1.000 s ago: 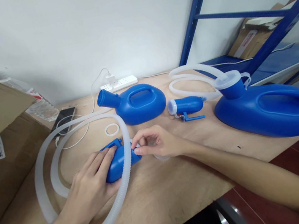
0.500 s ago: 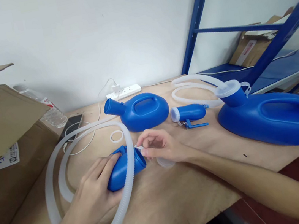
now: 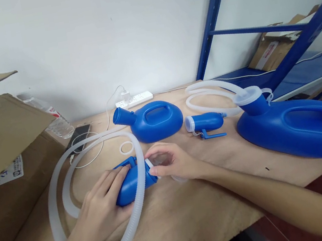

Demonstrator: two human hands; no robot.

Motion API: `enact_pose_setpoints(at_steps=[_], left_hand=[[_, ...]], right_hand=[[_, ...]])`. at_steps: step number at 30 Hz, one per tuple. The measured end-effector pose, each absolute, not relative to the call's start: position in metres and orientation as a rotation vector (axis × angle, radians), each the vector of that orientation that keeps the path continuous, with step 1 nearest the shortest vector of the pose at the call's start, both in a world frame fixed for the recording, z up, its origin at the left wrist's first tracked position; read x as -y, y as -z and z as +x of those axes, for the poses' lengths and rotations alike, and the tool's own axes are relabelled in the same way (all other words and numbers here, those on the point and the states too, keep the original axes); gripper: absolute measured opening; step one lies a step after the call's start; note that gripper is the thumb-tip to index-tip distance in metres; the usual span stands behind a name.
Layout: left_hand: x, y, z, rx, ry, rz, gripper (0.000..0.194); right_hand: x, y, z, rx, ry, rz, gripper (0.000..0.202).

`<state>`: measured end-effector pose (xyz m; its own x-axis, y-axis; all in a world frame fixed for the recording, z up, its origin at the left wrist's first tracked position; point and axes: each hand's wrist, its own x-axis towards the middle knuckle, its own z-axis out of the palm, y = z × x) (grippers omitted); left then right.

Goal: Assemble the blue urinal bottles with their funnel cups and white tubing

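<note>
My left hand [image 3: 107, 194] is wrapped round a blue plastic urinal cup [image 3: 129, 186], which lies on its side with its mouth to the right. At that mouth, my right hand [image 3: 173, 162] pinches a white ring-shaped piece [image 3: 149, 164] between thumb and fingers. The piece sits against the rim; how far in it goes is hidden. A translucent corrugated hose [image 3: 141, 174] loops over the cup and round my left wrist. Partly behind my right hand, a clear round lid [image 3: 180, 180] lies on the table. Beyond the cup rests a thin white ring [image 3: 120, 149].
A blue handled bottle [image 3: 155, 132] stands behind my hands. To the right are another blue cup [image 3: 211, 121] with a white collar and a large blue bottle [image 3: 277, 141] with lid and hose. A cardboard box [image 3: 16, 200], phone [image 3: 81, 134] and power strip [image 3: 141, 98] surround them.
My right hand has brought the white ring-shaped piece against the cup's mouth, and its thumb now touches the rim. My left hand keeps its hold on the cup.
</note>
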<state>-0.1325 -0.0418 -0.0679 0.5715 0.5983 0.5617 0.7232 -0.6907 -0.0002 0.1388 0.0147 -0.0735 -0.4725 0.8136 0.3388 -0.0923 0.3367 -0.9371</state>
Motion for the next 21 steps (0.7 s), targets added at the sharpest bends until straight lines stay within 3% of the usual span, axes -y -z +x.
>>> enact_pose_setpoints(at_steps=[15, 21], left_hand=[[0.042, 0.057, -0.137, 1.030, 0.769, -2.582, 0.059], [0.039, 0.052, -0.136, 0.990, 0.749, -2.595, 0.056]], right_hand=[[-0.022, 0.069, 0.147, 1.682, -1.457, -0.459, 0.047], [-0.026, 0.068, 0.148, 1.632, -1.570, -0.510, 0.040]])
